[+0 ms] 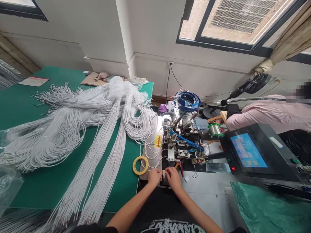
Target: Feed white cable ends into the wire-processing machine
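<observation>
My left hand (154,177) and my right hand (173,176) are close together at the front edge of a small machine (181,142). Both are closed in a pinch on a small item between them, too small to name, with a yellowish strip showing at the fingertips. Thin white cords (152,152) loop from the machine's white plate toward my hands. A roll of yellow tape (140,165) lies just left of my left hand.
Large bundles of white cords (80,129) spread over the green table (29,106). A control box with a blue touchscreen (247,150) stands at right. A blue bowl feeder (187,99), a wire spool (215,130) and a fan (255,83) sit behind. Another person in pink (269,113) leans at right.
</observation>
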A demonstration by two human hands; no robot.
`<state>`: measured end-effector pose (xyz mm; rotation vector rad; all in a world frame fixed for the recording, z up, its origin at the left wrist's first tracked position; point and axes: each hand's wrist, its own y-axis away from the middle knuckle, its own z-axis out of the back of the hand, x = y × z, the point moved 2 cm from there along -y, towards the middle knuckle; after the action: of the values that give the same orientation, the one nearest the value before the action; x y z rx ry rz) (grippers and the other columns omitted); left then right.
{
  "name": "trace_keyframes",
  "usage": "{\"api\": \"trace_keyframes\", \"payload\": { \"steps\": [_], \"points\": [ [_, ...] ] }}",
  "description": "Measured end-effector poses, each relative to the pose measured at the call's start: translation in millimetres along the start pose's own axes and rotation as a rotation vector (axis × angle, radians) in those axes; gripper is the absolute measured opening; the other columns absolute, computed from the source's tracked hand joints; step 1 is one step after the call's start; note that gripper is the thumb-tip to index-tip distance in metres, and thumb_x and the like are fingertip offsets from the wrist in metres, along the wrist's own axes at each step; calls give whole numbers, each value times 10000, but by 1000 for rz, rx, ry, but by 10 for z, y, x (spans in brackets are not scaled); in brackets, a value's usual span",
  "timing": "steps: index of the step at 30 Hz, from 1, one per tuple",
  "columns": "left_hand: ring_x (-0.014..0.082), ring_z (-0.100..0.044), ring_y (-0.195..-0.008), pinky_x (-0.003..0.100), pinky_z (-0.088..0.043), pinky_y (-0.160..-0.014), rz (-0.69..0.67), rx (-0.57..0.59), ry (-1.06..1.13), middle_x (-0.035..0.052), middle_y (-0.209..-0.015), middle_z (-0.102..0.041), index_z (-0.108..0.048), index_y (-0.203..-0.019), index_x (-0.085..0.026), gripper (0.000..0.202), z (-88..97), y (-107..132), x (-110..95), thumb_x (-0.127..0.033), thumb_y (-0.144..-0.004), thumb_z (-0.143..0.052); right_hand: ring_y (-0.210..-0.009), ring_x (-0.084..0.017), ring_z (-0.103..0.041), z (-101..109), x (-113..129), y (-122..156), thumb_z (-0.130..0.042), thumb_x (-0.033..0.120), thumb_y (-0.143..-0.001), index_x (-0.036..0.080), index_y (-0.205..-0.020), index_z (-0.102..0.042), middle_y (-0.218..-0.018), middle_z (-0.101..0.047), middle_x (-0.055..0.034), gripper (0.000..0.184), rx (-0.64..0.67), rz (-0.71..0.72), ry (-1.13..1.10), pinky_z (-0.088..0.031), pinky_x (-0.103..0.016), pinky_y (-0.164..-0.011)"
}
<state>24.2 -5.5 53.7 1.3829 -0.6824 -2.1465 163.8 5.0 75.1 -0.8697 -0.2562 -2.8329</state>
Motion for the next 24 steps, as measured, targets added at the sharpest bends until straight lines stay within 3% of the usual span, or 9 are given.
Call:
{"api": "trace_keyframes", "payload": {
  "steps": [4, 7, 10, 15, 20, 24],
  "points": [
    [132, -495, -400, 246, -363, -532, -15, 6, -12, -3, -464, -564, -551, -524, -171, 272, 10, -24, 20, -301, -759, -595, -866, -229, -583, 39, 16, 60, -420, 133, -882, 175, -1033, -636, -903, -601, -83, 267, 25, 81, 64, -479, -309, -756],
    [146, -527, -466, 245, -377, -558, -48, -25, -4, -1, -495, -568, -585, -576, -166, 189, 43, 1, 65, -263, -737, -604, -893, -235, -561, 62, 27, 154, -416, 129, -899, 192, -1105, -633, -924, -607, -83, 306, 79, 183, 109, -451, -321, -795],
    [172, -580, -605, 253, -408, -627, -113, -56, 31, 19, -613, -620, -667, -779, -155, 111, 100, 77, 110, -210, -735, -581, -872, -237, -560, 64, 10, 235, -437, 117, -896, 192, -1214, -594, -949, -613, -95, 363, 136, 253, 190, -430, -317, -774],
    [189, -611, -772, 273, -434, -763, -197, 18, 110, 60, -853, -692, -679, -1082, -155, 384, 111, 202, 111, -143, -734, -516, -895, -241, -577, 43, 2, 276, -466, 51, -854, 178, -1329, -505, -984, -630, -115, 493, 251, 281, 408, -384, -306, -774],
    [149, -522, -546, 252, -407, -609, -151, 148, 169, -16, -554, -590, -665, -1131, -138, 459, 13, 206, 52, -115, -700, -510, -907, -266, -601, 28, 32, 285, -509, 2, -739, 136, -1372, -451, -1020, -647, -141, 649, 339, 264, 470, -370, -339, -795],
    [91, -419, -456, 206, -333, -509, -93, 214, 232, -51, -511, -509, -688, -1013, -146, 337, -32, 191, -9, -124, -733, -502, -851, -249, -633, 15, 21, 295, -516, 5, -726, 158, -1404, -408, -1013, -666, -135, 703, 384, 230, 523, -372, -339, -799]
  ]
}}
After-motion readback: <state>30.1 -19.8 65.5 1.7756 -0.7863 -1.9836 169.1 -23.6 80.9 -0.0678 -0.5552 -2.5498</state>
